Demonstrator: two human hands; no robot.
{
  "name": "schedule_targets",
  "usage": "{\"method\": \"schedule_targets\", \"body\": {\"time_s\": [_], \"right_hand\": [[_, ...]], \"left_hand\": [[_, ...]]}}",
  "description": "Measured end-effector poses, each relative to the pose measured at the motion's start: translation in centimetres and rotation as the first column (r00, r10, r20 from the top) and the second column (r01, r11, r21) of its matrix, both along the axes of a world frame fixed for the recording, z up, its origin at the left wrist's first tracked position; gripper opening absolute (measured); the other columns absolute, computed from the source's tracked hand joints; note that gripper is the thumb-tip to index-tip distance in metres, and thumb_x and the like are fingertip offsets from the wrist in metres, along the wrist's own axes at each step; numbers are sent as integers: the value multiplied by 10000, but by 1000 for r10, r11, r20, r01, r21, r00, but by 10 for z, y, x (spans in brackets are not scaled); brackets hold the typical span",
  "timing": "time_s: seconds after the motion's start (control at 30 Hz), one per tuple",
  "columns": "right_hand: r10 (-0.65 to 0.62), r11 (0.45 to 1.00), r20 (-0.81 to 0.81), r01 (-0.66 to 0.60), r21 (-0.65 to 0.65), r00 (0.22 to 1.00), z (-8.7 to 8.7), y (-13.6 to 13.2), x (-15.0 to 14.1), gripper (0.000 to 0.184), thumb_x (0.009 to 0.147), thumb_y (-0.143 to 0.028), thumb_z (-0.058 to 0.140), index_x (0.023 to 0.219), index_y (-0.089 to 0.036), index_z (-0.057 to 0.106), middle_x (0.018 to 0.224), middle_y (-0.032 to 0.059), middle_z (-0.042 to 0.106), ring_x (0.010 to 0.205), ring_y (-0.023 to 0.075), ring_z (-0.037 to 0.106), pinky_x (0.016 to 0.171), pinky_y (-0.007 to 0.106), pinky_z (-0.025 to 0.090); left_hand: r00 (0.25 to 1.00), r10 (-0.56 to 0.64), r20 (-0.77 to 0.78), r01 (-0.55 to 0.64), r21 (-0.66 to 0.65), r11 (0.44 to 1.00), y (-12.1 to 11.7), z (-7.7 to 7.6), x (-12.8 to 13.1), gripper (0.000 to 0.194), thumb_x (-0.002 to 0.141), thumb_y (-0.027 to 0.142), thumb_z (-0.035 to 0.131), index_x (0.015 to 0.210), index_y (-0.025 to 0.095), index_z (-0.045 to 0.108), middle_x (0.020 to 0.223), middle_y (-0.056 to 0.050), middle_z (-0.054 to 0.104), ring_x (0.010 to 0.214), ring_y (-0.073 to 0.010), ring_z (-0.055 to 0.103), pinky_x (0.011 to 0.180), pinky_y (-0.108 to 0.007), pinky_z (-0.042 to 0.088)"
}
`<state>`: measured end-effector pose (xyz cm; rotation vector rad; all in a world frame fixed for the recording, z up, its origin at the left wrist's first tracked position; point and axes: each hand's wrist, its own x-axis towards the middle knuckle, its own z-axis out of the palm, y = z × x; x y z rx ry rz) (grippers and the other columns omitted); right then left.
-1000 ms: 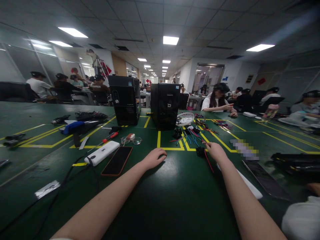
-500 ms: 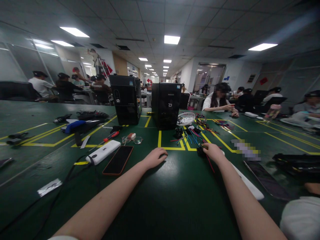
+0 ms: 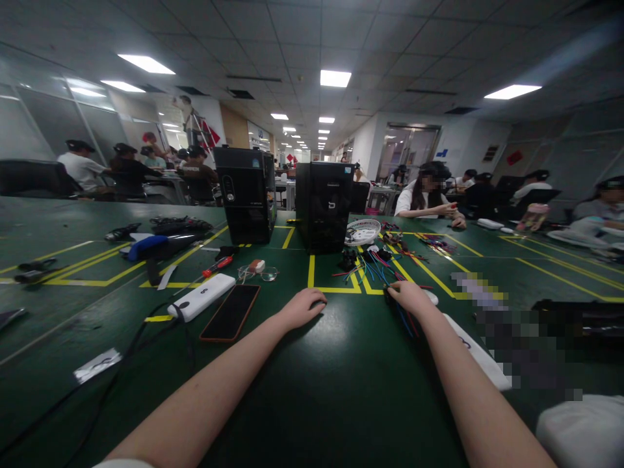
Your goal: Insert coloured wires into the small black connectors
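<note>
My left hand point(image 3: 303, 309) rests palm down on the green table point(image 3: 336, 370), its fingers loosely bent and nothing in them. To the right, my right hand point(image 3: 408, 298) pinches a small black part with wires point(image 3: 402, 321), red and blue, which trail toward me along the tabletop. Most of that part is hidden by my fingers. Just beyond this hand lies a loose bunch of blue and red wires point(image 3: 373, 266) with black pieces point(image 3: 348, 258) beside it. A white oval object point(image 3: 431, 297) shows partly behind my right wrist.
Two black computer towers point(image 3: 325, 207) stand at the middle back, near a white basket point(image 3: 363, 231). On the left lie a phone point(image 3: 231, 313), a white power bank point(image 3: 202, 296), glasses point(image 3: 263, 273) and a red screwdriver point(image 3: 218, 265). A co-worker point(image 3: 429, 195) sits across the table.
My right hand has shifted slightly left and turned over the black part; more blue wire shows beneath it. My left hand stays where it was.
</note>
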<state>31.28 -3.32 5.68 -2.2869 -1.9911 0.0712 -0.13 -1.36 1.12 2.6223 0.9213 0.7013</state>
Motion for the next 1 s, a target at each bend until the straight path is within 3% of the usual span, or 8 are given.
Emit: {"method": "schedule_targets", "body": {"time_s": [0.13,0.23,0.43,0.53,0.7,1.0], "right_hand": [[-25,997,-20,26,77,1000,7,-5,5,371,856,-288,334,951,-155,666,938,105,662,888,186,596,707,235,402],[-70,990,-20,72,122,997,15,-10,14,360,816,-219,383,1079,-136,616,1021,111,641,927,187,586,726,229,404],[-32,996,-49,28,-87,998,26,-15,20,363,751,-144,437,1058,-129,629,829,76,673,724,144,616,658,208,413],[-31,992,-45,25,-126,998,28,-17,16,362,725,-124,453,1030,-140,645,863,70,670,688,130,612,628,199,410],[-35,983,-35,28,-179,999,29,-16,13,356,714,-129,461,1007,-149,662,741,60,670,664,140,609,599,206,402],[-7,975,-29,1,-222,1000,14,-12,15,283,714,-182,509,932,-216,686,796,34,676,676,133,612,605,208,419]], "left_hand": [[1000,-5,1,5,6,1000,1,-1,0,228,861,289,439,996,190,593,1044,-53,592,1000,-187,522,920,-334,385],[1000,-7,1,7,14,1000,1,-1,1,225,861,286,437,992,190,592,1046,-53,591,1000,-187,521,923,-335,384],[1000,-3,0,3,24,1000,0,-2,0,229,862,296,436,994,193,592,1045,-53,590,998,-188,521,917,-333,387],[1000,-10,2,10,27,1000,1,-2,0,227,863,293,436,995,192,590,1041,-51,591,994,-184,522,917,-330,386],[1000,-8,-3,8,17,1000,0,0,1,226,862,288,438,995,188,590,1042,-53,591,997,-183,520,920,-330,384],[1000,4,-4,-4,-11,1000,-2,1,0,233,862,292,434,1004,195,590,1055,-51,587,1011,-186,519,925,-333,384]]}}
